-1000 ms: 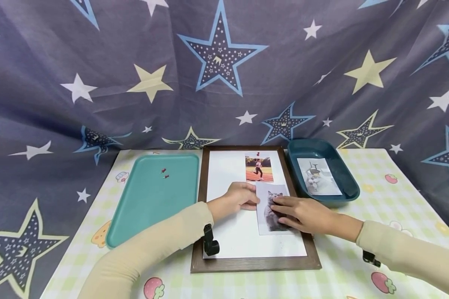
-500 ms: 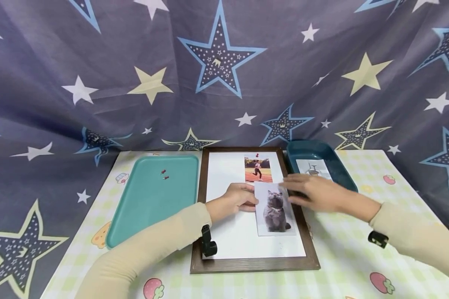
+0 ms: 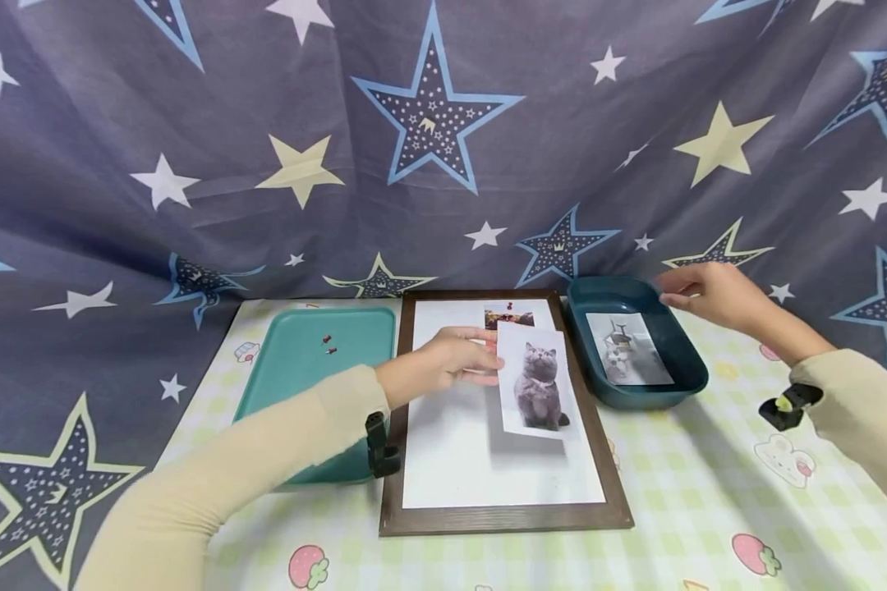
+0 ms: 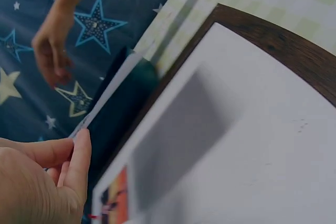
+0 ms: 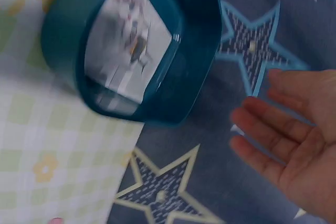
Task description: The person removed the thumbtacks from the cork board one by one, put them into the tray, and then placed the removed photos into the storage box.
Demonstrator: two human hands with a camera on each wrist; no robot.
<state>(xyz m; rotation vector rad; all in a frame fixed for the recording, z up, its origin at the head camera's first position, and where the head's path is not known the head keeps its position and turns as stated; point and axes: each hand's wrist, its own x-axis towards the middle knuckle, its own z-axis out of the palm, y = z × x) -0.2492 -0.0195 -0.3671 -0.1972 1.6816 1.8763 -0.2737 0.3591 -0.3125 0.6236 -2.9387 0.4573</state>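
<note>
My left hand [image 3: 451,359] pinches the left edge of a cat photo [image 3: 538,386] between thumb and fingers. The photo is raised over the white board [image 3: 451,468] and casts a shadow on it. In the left wrist view the photo [image 4: 115,90] shows edge-on, beyond the fingertips. My right hand [image 3: 717,295] holds nothing, above the far right side of the dark teal bin [image 3: 676,353]. Its fingers are relaxed and apart in the right wrist view. A second photo [image 3: 628,349] lies inside the bin. A runner photo [image 3: 508,316], partly covered by the cat photo, has a red pushpin [image 3: 509,305] at its top.
A brown frame [image 3: 503,521] borders the board. To its left a light teal tray [image 3: 284,361] carries red pushpins [image 3: 327,339], and my left forearm crosses over it. A starry curtain [image 3: 266,246] hangs behind the checked tablecloth [image 3: 710,492].
The right hand has left the cat photo and moved right and up, past the bin. My left hand has lifted the photo off the board, now overlapping the runner photo.
</note>
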